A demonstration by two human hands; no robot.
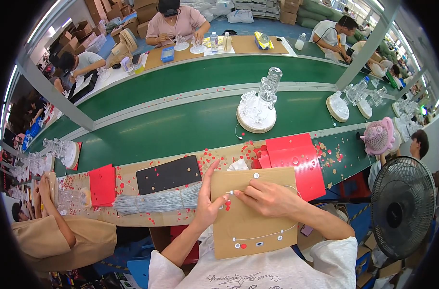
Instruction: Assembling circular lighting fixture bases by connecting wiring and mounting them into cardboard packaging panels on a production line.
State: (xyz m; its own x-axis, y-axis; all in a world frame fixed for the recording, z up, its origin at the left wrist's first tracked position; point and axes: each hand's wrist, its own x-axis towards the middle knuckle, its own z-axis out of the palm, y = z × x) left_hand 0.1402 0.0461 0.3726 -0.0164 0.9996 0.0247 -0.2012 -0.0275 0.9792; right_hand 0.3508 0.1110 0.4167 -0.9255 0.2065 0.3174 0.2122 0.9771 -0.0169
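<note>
Cardboard panel (258,212) is held tilted at the near edge of the green tabletop (181,130), its lower edge by the shirt (272,267). L hand (207,204) is set round the panel's L edge, thumb laid on the front; how firmly it's gripped behind can't be told. R hand (270,198) has its fingertips bunched tog., apparently clamped on a small white fitting (232,192) nr the panel's upper L corner. White wire (262,238) is run nr the lower edge & up toward the R edge. For a neat job, panel should be braced w/ L hand, fitting kept steady & wire drawn gently, w/o kinks.

Containers: on the far bench (248,45), a clear bottle (214,42) & a yellowish bottle (227,42) are stood nr mid near edge, contents unclear. Blue basket (263,46), farther R, is topped w/ a yellow packet (263,37). Whitish bottle (300,43) is placed toward the R end; blue box (167,55) toward the L, contents too small to tell.
</note>
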